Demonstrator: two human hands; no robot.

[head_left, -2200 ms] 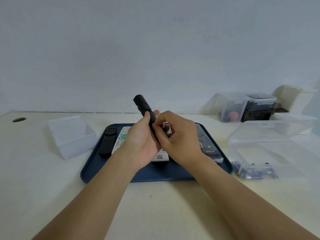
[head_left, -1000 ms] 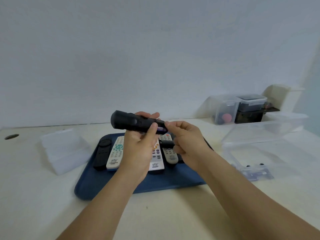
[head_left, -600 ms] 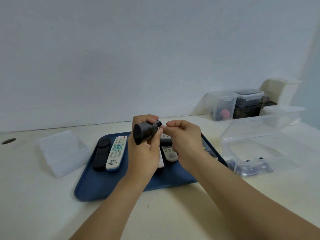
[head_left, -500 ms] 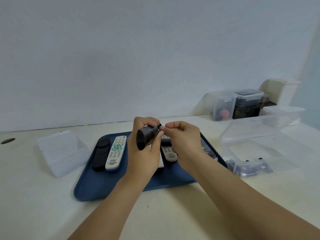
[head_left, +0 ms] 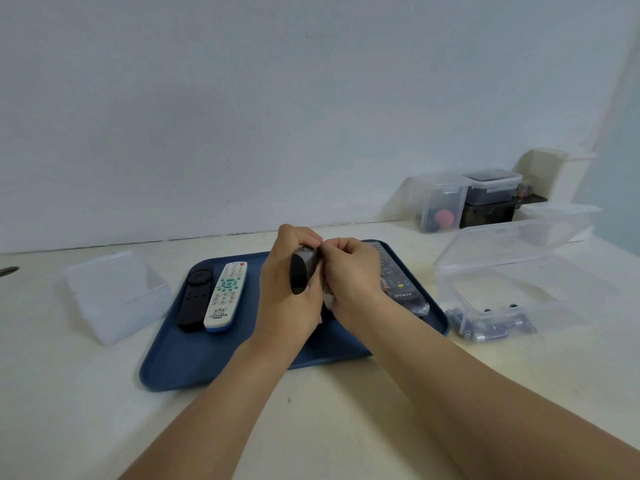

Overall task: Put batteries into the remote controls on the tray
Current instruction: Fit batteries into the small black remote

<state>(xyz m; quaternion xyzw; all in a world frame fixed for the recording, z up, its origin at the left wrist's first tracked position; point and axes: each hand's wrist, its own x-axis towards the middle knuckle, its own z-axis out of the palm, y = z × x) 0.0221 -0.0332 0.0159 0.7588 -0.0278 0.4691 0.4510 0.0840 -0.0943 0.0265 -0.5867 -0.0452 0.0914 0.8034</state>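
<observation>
My left hand [head_left: 289,296] grips a black remote control [head_left: 300,271] above the blue tray [head_left: 207,355], its rounded end pointing toward me. My right hand [head_left: 349,271] presses against the remote's far part with fingers curled; what it pinches is hidden. On the tray lie a slim black remote [head_left: 194,299], a white remote [head_left: 227,296] with green buttons, and a dark remote [head_left: 398,285] at the right. Other remotes are hidden behind my hands. Batteries [head_left: 491,325] lie in an open clear box [head_left: 512,282] right of the tray.
An empty clear plastic box [head_left: 114,296] sits left of the tray. At the back right stand small clear containers [head_left: 440,202], a dark box [head_left: 488,213] and a cream object [head_left: 550,171] against the wall. A hole [head_left: 8,270] marks the table's far left.
The black remote swung from sideways to end-on toward me and came lower over the tray. My right hand closed in tighter against it.
</observation>
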